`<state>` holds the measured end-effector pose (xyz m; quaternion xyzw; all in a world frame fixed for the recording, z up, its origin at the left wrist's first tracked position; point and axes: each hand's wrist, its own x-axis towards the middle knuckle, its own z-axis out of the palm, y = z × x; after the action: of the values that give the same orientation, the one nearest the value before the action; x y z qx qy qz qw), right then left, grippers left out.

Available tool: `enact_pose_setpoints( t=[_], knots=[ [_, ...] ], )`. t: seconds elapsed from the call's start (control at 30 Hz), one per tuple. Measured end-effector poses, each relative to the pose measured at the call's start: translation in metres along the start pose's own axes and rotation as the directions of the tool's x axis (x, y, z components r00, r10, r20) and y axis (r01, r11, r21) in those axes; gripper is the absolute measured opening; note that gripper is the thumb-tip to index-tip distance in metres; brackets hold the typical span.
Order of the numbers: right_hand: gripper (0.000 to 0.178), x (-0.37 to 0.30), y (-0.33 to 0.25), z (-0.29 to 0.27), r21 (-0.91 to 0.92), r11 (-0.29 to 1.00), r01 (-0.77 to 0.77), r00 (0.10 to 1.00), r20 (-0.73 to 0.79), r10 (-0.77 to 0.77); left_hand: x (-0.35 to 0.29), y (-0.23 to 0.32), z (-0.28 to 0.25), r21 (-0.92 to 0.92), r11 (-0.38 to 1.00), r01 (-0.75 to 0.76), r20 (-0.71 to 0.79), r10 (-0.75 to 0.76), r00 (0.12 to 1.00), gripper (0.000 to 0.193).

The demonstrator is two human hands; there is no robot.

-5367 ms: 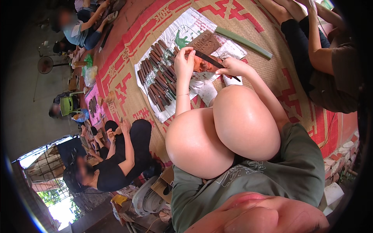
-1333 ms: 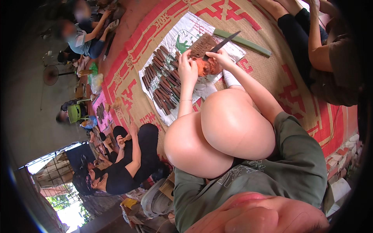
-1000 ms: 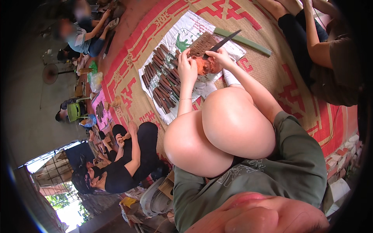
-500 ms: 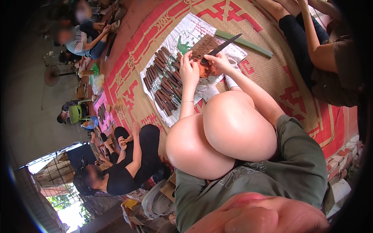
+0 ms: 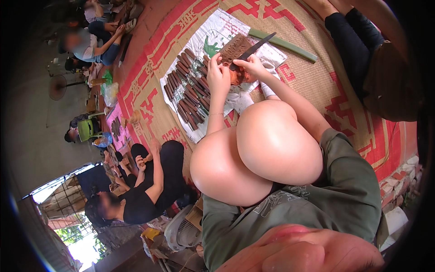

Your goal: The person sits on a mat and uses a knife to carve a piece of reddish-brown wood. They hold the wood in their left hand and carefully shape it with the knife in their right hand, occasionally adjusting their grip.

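In front of my raised knees, my right hand [image 5: 254, 68] grips a dark, flat, blade-like tool [image 5: 259, 46] whose tapered tip points away to the upper right. My left hand [image 5: 219, 76] is beside it, its fingers closed in a pinch; whatever they hold is too small or hidden to name. Between and below the hands is an orange-brown carved-looking piece [image 5: 236, 79], partly covered by my fingers. Just beyond lies a brown block with a grooved surface [image 5: 234, 48]. Left of my left hand, several dark brown sticks [image 5: 185, 86] lie in rows on a white printed sheet [image 5: 217, 25].
A green flat strip [image 5: 290, 46] lies across the patterned red-and-tan mat [image 5: 317, 86]. A person in black [image 5: 140, 199] sits at left, another person [image 5: 385, 77] close at right. More people [image 5: 97, 45] sit far left. A white fan [image 5: 183, 229] stands at lower left.
The view has shifted slightly, moving the scene a little up and left. The dark tool is drawn back slightly in my right hand. The person at right has leaned, their arm now less visible.
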<state>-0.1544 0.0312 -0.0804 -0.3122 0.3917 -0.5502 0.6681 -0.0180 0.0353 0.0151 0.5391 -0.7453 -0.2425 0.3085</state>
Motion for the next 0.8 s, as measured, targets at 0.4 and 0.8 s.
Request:
enact_pose_setpoints(
  t=[0.4,0.8],
  knots=[
    [0.020,0.006,0.006,-0.005,-0.093,0.980,0.178,0.979,-0.081,-0.186,0.005,-0.001,-0.001,-0.020,1.000,-0.018,-0.008,0.018,1.000,0.042],
    [0.024,0.001,0.021,-0.006,-0.042,0.985,0.169,0.983,-0.061,-0.171,0.003,0.002,0.000,-0.058,0.998,0.018,0.020,-0.017,1.000,0.055]
  ],
)
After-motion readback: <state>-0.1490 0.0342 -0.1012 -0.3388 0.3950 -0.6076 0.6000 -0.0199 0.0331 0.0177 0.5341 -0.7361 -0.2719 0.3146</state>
